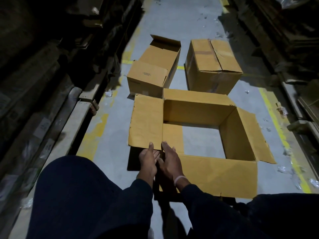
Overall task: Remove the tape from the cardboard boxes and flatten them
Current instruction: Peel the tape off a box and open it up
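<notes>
With its flaps spread and the floor showing through it, the nearest box [203,135] is being flattened: the left hand [148,158] and right hand [170,160], fingers fairly straight, are pressing its near-left corner, gripping nothing, probably needing an inward push next.

Dim aisle, light pooling on the floor [181,23] ahead, racks beside it near black, wide-angle bending at edges

Single head-worn wide-angle view, looking forward and steeply down along a warehouse aisle floor [110,135]. Close above both hands at near centre; open cardboard box [207,116] just beyond, two more boxes farther off. Dark racking at left and right edges.
</notes>
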### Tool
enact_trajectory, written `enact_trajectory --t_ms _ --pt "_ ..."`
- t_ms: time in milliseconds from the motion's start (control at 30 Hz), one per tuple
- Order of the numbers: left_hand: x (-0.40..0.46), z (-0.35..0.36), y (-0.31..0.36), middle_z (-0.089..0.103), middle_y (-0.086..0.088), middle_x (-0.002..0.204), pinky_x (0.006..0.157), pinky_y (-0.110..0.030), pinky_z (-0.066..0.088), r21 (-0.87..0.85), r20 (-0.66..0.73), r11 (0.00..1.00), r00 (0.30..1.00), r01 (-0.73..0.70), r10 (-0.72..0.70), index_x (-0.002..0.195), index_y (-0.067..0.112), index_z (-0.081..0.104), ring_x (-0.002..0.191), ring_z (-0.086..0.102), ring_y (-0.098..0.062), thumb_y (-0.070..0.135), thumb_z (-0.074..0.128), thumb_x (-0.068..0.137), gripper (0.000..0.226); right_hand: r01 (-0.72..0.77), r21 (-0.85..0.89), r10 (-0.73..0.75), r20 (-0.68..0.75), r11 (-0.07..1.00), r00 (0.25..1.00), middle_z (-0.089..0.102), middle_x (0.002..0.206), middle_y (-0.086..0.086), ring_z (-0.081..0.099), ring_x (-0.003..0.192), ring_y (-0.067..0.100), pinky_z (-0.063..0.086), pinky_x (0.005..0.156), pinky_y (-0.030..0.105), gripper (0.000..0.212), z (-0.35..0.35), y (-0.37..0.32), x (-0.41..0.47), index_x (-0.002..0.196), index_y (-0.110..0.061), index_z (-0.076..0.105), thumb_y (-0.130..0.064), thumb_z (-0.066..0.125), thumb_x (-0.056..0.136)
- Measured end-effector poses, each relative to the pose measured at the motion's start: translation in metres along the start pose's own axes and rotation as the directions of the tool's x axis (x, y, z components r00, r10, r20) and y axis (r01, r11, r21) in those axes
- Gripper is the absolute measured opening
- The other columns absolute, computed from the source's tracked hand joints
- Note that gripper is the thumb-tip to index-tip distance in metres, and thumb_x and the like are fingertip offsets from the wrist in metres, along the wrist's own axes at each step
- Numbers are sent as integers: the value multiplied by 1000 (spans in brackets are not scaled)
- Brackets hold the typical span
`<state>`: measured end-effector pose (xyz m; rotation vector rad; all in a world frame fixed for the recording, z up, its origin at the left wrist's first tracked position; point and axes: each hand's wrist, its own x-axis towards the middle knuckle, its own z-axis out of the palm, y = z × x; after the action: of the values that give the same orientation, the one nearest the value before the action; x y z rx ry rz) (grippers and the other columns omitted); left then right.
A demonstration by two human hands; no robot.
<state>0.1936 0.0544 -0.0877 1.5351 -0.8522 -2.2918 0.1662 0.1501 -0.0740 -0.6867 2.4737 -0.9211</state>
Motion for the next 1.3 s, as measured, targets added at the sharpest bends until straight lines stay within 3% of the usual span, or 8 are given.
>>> enact_trajectory --t_ms 167,267,567,767,867,1000,1100,1300 --pt "-21 26 38 74 -10 89 70 -31 56 98 118 982 982 -159 147 108 4 68 78 72 -20 21 70 98 20 9 -59 -21 -199 998 980 39 164 6 30 154 24 6 125 25 66 -29 -21 13 158 -13 39 -17 62 96" --pt "-40 52 71 79 -13 96 84 -43 61 135 253 939 928 -315 275 119 1 71 92 75 -32 19 70 96 30 66 -89 -93 -342 994 935 46 159 9 39 149 23 24 126 33 64 -63 -46 23 155 -9 43 -16 65 96" --pt "-129 135 164 65 4 62 59 -27 51 9 465 810 719 -586 516 72 14 63 60 64 -10 15 62 102 30 151 -69 -159 -657 986 737 65 140 12 64 125 24 55 102 37 55 -195 -139 15 147 -9 56 -23 69 95" --pt "-130 120 163 61 2 56 47 -18 46 -115 294 897 848 -428 442 83 9 59 47 60 -6 11 64 100 18 159 27 -143 -306 987 941 62 142 13 64 113 22 53 94 34 72 -211 -151 14 161 -21 33 -25 67 97" --pt "-121 101 171 54 1 54 45 -21 37 -164 189 906 889 -390 417 78 12 55 46 50 -10 14 69 96 23 143 -34 -143 5 989 990 20 170 16 15 158 32 15 128 49 94 -213 -163 17 166 -23 7 -22 68 96" --pt "-116 92 170 53 -2 60 48 -25 39 -225 110 907 916 -356 386 78 12 56 53 51 -15 13 70 94 21 50 -310 18 212 949 977 -16 172 5 -23 155 37 -13 122 64 124 -205 -180 12 163 -24 -18 -25 80 86" --pt "-114 93 167 53 -1 57 45 -21 40 -240 104 909 922 -341 373 78 11 54 50 52 -12 11 68 96 22 -170 -390 202 42 905 979 -12 172 12 -12 156 46 4 123 68 118 -201 -185 -5 165 -21 -7 -24 81 86" --pt "-114 94 152 65 -8 82 82 -36 56 -255 164 914 917 -316 363 101 5 61 84 66 -23 11 67 97 9 -235 -471 -42 -506 850 862 43 141 9 37 132 34 35 106 52 65 -220 -191 -46 134 -24 54 -31 86 77"
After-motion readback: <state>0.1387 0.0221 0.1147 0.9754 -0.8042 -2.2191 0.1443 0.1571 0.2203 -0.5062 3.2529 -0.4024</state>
